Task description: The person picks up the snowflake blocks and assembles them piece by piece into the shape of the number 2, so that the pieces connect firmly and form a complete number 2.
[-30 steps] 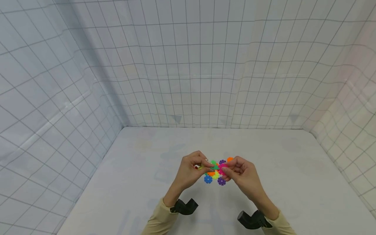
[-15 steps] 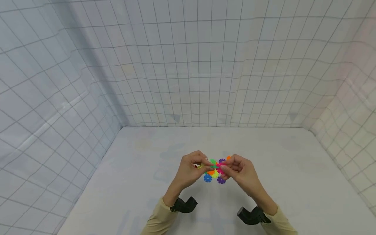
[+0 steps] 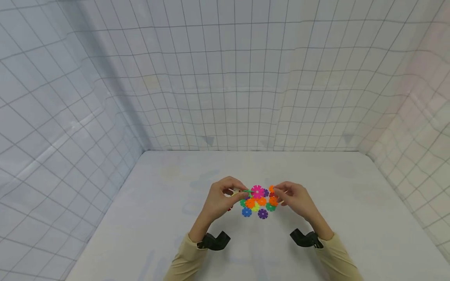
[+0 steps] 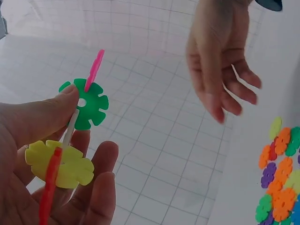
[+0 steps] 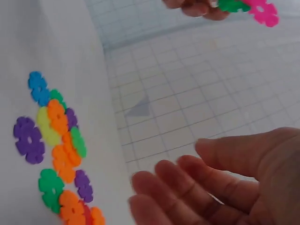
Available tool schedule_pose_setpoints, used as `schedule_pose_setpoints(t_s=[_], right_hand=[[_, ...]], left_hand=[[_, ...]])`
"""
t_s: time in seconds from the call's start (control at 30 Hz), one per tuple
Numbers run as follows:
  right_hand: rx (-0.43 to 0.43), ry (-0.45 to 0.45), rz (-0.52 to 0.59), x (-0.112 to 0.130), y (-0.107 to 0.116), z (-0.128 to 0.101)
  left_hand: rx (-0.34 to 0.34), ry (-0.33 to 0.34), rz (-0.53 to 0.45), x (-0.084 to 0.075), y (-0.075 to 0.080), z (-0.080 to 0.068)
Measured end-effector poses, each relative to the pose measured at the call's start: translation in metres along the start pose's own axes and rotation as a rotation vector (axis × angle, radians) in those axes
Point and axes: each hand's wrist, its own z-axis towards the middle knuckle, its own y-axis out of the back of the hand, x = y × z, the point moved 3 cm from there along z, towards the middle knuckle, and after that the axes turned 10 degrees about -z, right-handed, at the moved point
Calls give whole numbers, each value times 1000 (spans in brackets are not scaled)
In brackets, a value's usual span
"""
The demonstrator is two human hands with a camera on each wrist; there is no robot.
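Observation:
My left hand (image 3: 219, 198) pinches a chain of flower-shaped plastic snap discs between thumb and fingers. In the left wrist view its thumb lies on the green disc (image 4: 95, 108). A pink disc (image 3: 257, 191) slots edge-on into the green one. Below run a thin white disc (image 4: 70, 127), a yellow disc (image 4: 75, 171) and a red disc (image 4: 50, 187), linked and lying over the palm. My right hand (image 3: 298, 200) is to the right of the chain, apart from it. Its fingers are relaxed and hold nothing, as the right wrist view (image 5: 211, 183) shows.
Loose discs lie in a cluster on the white table (image 3: 316, 171) below the hands, among them a blue disc (image 3: 247, 212), a purple disc (image 3: 263, 214) and several orange discs (image 5: 57, 116). Grid-patterned white curtains (image 3: 225, 78) enclose the table at the back and sides.
My right hand has let go of the pink disc and moved right, its fingers loosening. My left hand has moved slightly left and up with the chain, the pink disc now in full view.

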Motion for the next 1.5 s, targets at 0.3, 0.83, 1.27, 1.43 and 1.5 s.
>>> schedule_pose_setpoints(t_s=[0.3, 0.83, 1.27, 1.43, 1.5], right_hand=[[154, 22, -379, -21, -40, 5], [144, -65, -467, -20, -54, 5], [176, -56, -424, -23, -53, 3], [189, -2, -390, -22, -53, 2], [198, 27, -365, -21, -52, 1]], left_hand=[[-16, 76, -51, -2, 2, 0], [-19, 157, -271, 37, 5, 1], [-88, 284, -402, 39, 10, 0], [-84, 289, -407, 37, 11, 0], [-86, 291, -410, 36, 11, -1]])
